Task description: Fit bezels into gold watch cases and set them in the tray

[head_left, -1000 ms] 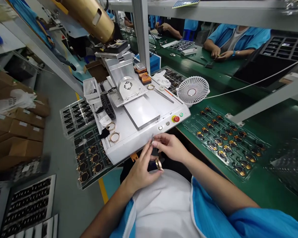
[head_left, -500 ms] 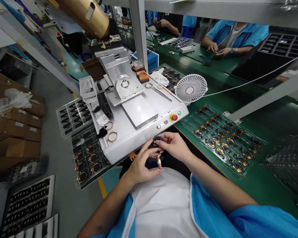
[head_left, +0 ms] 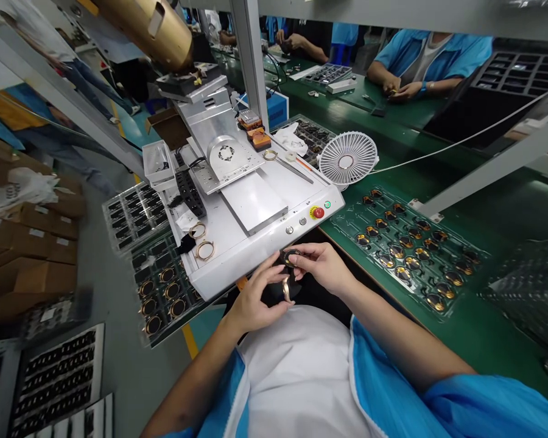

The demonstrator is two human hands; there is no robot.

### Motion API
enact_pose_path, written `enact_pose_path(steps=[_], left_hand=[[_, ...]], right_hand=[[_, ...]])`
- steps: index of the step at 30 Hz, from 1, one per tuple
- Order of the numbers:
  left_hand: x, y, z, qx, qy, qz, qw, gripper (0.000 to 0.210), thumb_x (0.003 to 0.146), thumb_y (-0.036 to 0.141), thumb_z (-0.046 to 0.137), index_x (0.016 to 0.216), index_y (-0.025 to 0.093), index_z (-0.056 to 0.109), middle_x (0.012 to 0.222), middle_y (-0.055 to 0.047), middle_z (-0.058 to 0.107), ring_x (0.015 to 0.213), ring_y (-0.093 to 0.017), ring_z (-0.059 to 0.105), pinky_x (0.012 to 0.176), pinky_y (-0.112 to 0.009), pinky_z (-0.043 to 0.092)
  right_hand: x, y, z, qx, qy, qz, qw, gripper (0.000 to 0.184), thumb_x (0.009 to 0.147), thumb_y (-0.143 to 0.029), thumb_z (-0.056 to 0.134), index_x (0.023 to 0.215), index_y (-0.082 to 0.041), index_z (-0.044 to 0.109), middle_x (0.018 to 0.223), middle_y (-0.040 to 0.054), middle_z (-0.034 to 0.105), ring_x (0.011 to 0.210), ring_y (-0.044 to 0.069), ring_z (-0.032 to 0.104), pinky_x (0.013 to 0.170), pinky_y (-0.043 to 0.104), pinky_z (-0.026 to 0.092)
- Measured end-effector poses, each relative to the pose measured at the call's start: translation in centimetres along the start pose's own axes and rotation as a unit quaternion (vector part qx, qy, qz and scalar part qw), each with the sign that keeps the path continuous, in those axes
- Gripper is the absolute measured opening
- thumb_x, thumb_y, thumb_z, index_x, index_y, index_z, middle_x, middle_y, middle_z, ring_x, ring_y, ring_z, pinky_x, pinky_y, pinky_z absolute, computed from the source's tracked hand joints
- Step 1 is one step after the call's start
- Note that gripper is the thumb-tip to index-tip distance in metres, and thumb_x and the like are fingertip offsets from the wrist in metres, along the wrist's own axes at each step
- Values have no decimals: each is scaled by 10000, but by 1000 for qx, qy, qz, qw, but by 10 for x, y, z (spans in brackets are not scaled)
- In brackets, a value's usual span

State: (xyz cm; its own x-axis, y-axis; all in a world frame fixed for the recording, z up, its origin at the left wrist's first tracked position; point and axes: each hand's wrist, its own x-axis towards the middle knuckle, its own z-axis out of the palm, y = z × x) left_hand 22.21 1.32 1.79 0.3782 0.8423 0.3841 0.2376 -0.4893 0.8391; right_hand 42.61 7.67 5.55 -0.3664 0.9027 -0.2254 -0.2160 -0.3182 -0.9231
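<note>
My left hand (head_left: 256, 299) holds a rose-gold watch case ring (head_left: 286, 290) on edge, between thumb and fingers. Pinched in my right hand (head_left: 325, 266) is a round black watch module (head_left: 291, 257), just above the ring. The left fingertips reach to the module's edge; whether they touch it I cannot tell. Both parts are apart, held in front of my body by the white machine's (head_left: 228, 277) front edge. Two more gold rings, one of them a loose case ring (head_left: 205, 250), lie on the machine's left corner.
On the right, a clear tray (head_left: 347, 226) carries several round modules. Trays with gold rings (head_left: 137, 316) sit at left. A white fan (head_left: 348, 159), tweezers (head_left: 296, 169) and a red stop button (head_left: 318, 212) are near the machine. A co-worker (head_left: 432, 61) sits across the bench.
The module in my right hand has tilted, now showing a gold-coloured face. The ring has shifted slightly left. People have come into view walking at the far left.
</note>
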Motion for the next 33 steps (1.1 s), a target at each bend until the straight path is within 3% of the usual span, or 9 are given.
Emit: enact_pose_path(steps=[4, 8, 12, 19, 33], left_hand=[[2, -4, 6, -244, 127, -56, 960, 509, 838, 156, 825, 1303, 246, 639, 1305, -124, 746, 1212, -239, 728, 1042, -356, 594], [2, -10, 10, -342, 182, -67, 920, 459, 781, 253, 901, 1199, 260, 711, 1269, -98, 773, 1154, -221, 753, 1009, -331, 607], [-3, -15, 17, -336, 189, -73, 920, 508, 764, 298, 916, 1235, 285, 726, 1284, -101, 768, 1146, -243, 759, 983, -368, 631], [-10, -18, 19, -294, 214, -74, 929, 571, 698, 277, 954, 1234, 315, 760, 1250, -99, 779, 1138, -268, 763, 959, -379, 649], [-11, -20, 19, -266, 224, -76, 934, 576, 674, 288, 969, 1214, 330, 772, 1221, -82, 790, 1068, -261, 788, 927, -373, 664]], right_hand=[[-3, -6, 5, 24, 3, 19, 1000, 466, 574, -486, 981, 645, -157, 659, 572, -30, 624, 477, 70, 526, 450, 191, 469], [-8, -6, 14, 59, -29, 92, 994, 500, 524, -474, 998, 642, -143, 642, 656, -4, 673, 565, 79, 593, 538, 195, 519], [-15, -1, 29, 85, -31, 119, 989, 512, 520, -418, 991, 682, -167, 574, 659, -13, 682, 564, 102, 621, 571, 235, 536], [-19, 2, 47, 22, 14, 17, 1000, 396, 588, -225, 841, 744, -213, 478, 582, -90, 561, 510, 64, 485, 499, 191, 371], [-18, 2, 49, 32, -4, 17, 999, 362, 597, -185, 751, 799, -227, 454, 705, -70, 655, 551, 90, 593, 508, 197, 452]])
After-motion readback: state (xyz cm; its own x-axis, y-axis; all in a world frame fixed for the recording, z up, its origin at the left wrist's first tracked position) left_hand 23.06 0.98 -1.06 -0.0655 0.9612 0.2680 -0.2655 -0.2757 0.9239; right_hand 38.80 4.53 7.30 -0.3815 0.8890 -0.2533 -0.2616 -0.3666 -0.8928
